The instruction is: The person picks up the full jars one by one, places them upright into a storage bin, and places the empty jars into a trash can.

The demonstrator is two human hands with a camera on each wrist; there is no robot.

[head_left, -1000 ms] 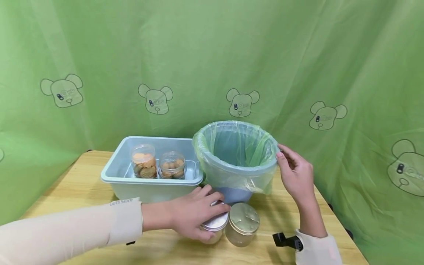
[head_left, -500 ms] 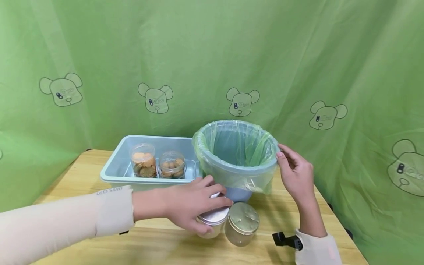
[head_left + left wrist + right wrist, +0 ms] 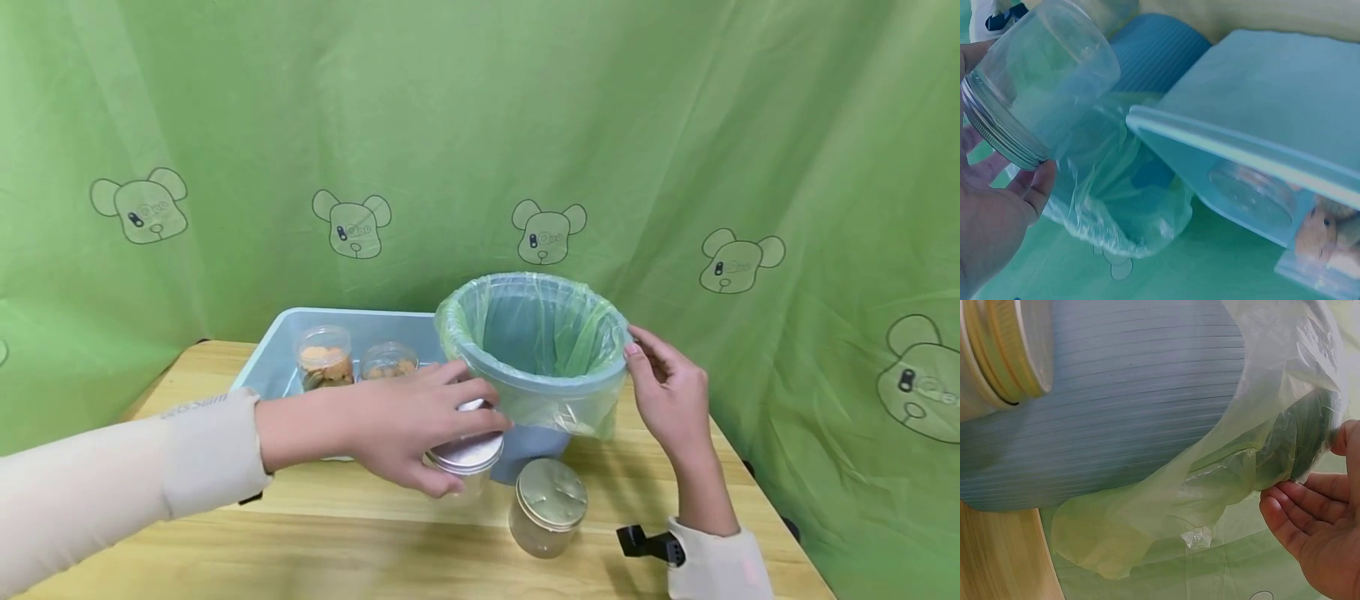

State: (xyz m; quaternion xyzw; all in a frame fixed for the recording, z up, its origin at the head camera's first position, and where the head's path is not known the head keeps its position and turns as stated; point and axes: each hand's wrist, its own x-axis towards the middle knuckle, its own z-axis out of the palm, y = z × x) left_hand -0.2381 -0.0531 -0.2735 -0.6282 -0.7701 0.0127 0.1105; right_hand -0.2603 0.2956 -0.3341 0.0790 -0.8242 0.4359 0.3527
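Observation:
My left hand (image 3: 416, 421) grips a clear plastic jar (image 3: 1054, 81) by its silver screw lid (image 3: 468, 450), fingers round the lid's edge. The jar is raised in front of the blue bin; in the left wrist view nothing shows inside it. My right hand (image 3: 671, 387) pinches the right rim of the bin (image 3: 532, 450), thumb and fingertips on the pale green bag (image 3: 1222, 469) that lines it. A second clear jar (image 3: 543, 533) with a gold-coloured lid (image 3: 553, 493) stands on the table in front of the bin.
A light blue tub (image 3: 360, 319) stands left of the bin, partly behind my left arm. Inside are two lidless clear jars of cookies, a taller one (image 3: 324, 354) and a shorter one (image 3: 388, 360). A green cloth (image 3: 450, 100) hangs behind the wooden table (image 3: 360, 542).
My left hand has lifted the silver-lidded jar off the table, up and leftward, away from the gold-lidded jar. The right hand stays at the bin's rim.

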